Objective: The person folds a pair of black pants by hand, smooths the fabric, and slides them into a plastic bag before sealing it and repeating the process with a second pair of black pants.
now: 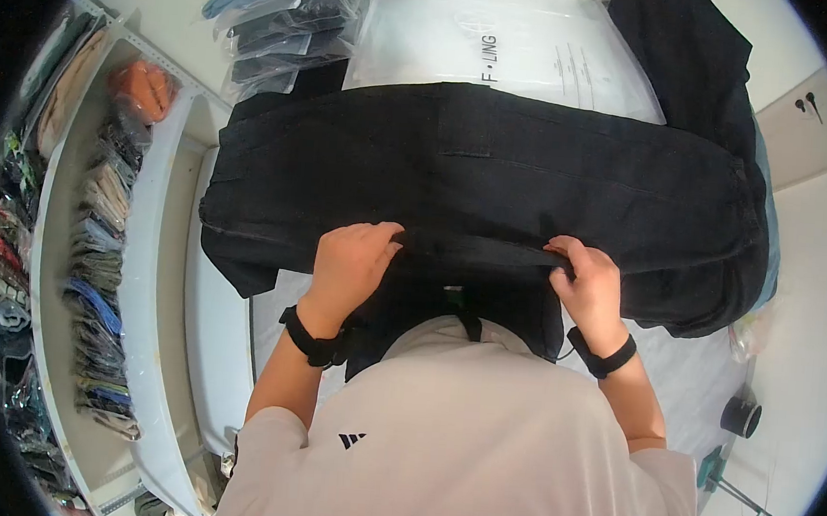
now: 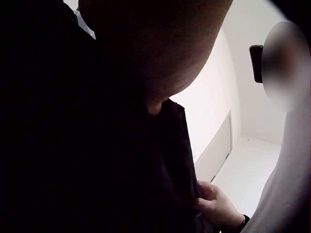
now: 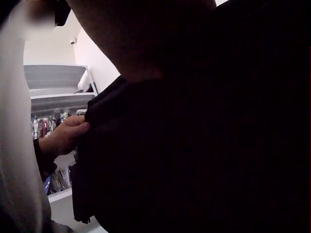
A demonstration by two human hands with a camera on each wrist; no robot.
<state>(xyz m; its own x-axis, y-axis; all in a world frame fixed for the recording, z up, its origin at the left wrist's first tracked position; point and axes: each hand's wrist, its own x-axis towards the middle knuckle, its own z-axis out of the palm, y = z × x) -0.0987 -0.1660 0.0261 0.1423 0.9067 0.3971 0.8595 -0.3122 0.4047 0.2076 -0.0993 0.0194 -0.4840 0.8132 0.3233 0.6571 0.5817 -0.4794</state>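
Note:
A long black garment (image 1: 344,157) of heavy cloth lies spread sideways in front of the person, with seams and a small stitched patch near its middle. My left hand (image 1: 354,259) pinches its near edge left of centre, thumb and fingers together. To the right, my right hand (image 1: 589,285) pinches the same edge, and the cloth runs fairly straight between the two hands. In the right wrist view the left hand (image 3: 68,133) grips a fold from the side. The right hand (image 2: 216,204) holds the cloth edge in the left wrist view, where dark fabric fills much of the picture.
Behind the garment lies a clear printed plastic bag (image 1: 505,49), with a stack of bagged folded clothes (image 1: 290,34) beside it. More black cloth (image 1: 682,56) lies at the back right. Shelves of bagged clothes (image 1: 101,265) stand left. A dark cup-shaped object (image 1: 740,416) is at right.

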